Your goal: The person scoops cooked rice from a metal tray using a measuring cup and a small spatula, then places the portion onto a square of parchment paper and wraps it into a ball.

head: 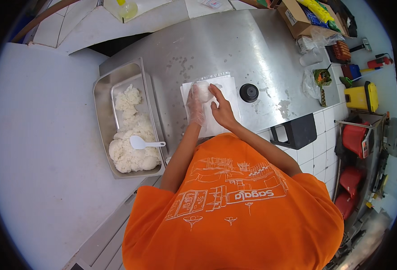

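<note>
My left hand (195,106), in a clear plastic glove, holds a rounded white lump of rice (203,91) that looks wrapped in clear plastic. The bare fingers of my right hand (222,109) touch the lump's right side. Beneath both hands lies a stack of white paper sheets (232,98) with clear plastic at its far edge. A black round mould or lid (249,92) stands just right of the stack. To the left, a deep steel pan (96,101) contains cooked white rice (131,153), with a white plastic rice paddle (144,143) resting on top.
The steel table (205,44) bears water drops. At its right end are a cardboard box (291,20) of packets, a clear plastic cup (311,57) and a plastic bag (309,84). A black stool (298,133) stands beside the table's near edge. A white wall (50,111) borders the left.
</note>
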A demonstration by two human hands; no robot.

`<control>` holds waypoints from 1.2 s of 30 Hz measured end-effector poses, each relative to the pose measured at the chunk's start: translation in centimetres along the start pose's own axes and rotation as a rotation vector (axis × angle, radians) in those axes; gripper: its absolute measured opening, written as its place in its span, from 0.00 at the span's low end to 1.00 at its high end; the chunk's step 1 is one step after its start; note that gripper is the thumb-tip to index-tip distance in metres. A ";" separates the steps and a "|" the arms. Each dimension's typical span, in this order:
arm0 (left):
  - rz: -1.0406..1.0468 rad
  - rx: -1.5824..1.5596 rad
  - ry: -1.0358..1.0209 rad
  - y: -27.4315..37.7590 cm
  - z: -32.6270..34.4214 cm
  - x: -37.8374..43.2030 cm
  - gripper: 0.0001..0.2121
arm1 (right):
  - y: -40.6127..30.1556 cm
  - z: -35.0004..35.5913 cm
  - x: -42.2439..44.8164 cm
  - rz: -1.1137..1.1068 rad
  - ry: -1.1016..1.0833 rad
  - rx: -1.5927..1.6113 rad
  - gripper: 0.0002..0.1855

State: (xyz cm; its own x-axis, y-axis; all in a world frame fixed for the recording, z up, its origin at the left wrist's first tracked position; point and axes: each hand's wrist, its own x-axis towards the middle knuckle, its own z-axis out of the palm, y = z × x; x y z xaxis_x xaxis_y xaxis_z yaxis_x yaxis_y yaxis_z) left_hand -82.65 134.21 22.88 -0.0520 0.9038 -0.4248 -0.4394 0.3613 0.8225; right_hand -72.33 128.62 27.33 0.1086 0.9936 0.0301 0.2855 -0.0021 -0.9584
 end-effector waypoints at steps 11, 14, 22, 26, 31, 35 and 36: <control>-0.234 -0.289 -0.356 2.7 1.1 0.1 0.24 | 0.3 0.4 5.4 0.643 0.060 0.732 0.22; -0.189 -0.131 -0.264 2.2 0.5 1.4 0.24 | 0.4 -0.3 5.8 0.684 -0.133 0.941 0.23; -0.101 0.162 0.373 3.9 1.5 5.3 0.30 | 2.9 1.3 11.4 0.499 -0.393 0.459 0.33; -0.107 -0.025 0.405 2.4 -0.8 6.9 0.32 | 8.1 5.0 20.5 0.646 -0.199 0.197 0.46; -0.261 0.078 0.411 1.3 -5.2 3.7 0.30 | 7.5 8.2 28.4 0.551 -0.022 0.007 0.44; -0.312 0.170 0.387 0.5 -6.4 0.4 0.29 | 8.5 8.3 30.5 0.269 0.050 -0.189 0.36; -0.327 0.183 0.366 0.5 -6.4 0.0 0.30 | 8.8 8.0 30.1 0.267 0.047 -0.194 0.36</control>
State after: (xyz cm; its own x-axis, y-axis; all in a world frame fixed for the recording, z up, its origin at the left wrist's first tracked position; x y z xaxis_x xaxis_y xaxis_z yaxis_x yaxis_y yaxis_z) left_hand -88.61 132.89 20.85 -0.2625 0.6098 -0.7478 -0.3224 0.6750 0.6636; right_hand -74.18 159.46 17.52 0.2468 0.9488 -0.1973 0.4166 -0.2877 -0.8624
